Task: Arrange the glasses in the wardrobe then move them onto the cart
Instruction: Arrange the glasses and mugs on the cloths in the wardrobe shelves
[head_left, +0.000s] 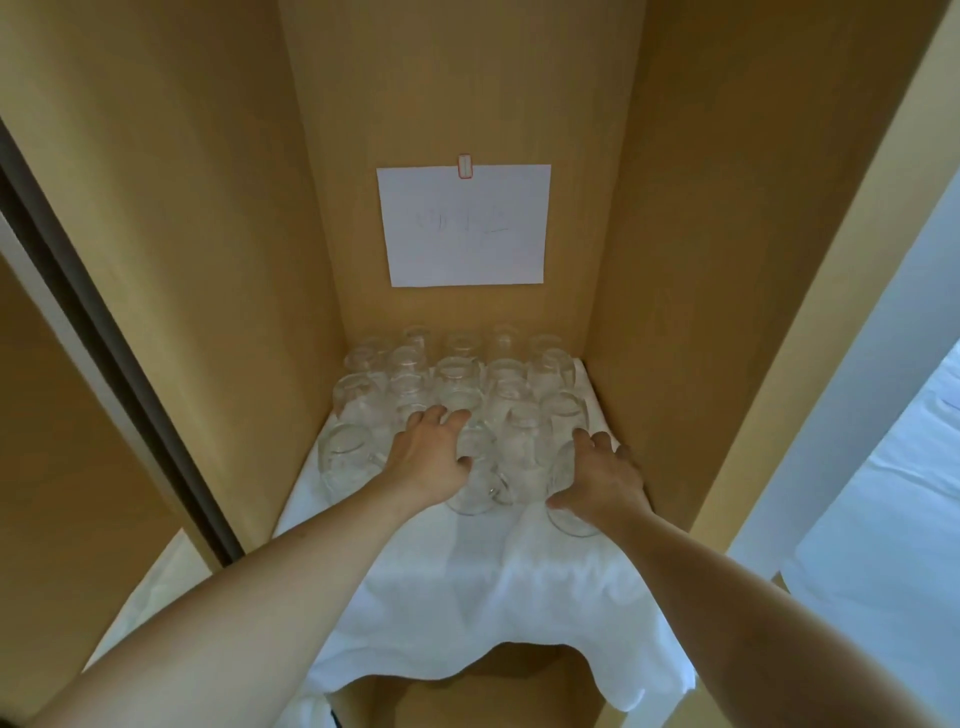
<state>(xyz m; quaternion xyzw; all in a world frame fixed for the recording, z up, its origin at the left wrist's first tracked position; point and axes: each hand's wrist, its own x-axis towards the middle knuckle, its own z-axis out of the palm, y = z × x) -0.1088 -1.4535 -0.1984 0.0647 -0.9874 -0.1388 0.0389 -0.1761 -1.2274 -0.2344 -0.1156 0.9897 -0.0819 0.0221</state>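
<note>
My two bare forearms reached forward into the wardrobe (171, 218), over the front edge of a white cloth (483, 613) that covered the shelf and hung down in folds toward me. My right hand (602, 480) was wrapped round the nearest glass mug (566, 514) at the right front of the group, thumb low on its near side and fingers (589, 441) curled over its far side. My left hand (428, 457) gripped another mug (475, 475) just left of it, thumb against its wall and fingers spread over the top; whether those fingers also touched the glass behind, I could not tell. Beyond my hands the rest of the glasses (457, 374) stood upside down on the cloth, packed in close rows back to the rear wall. One glass (345, 460) stood slightly apart at the left front. Above them, a white sheet of paper (462, 226) was fixed to the back panel with faint, unreadable writing.
</note>
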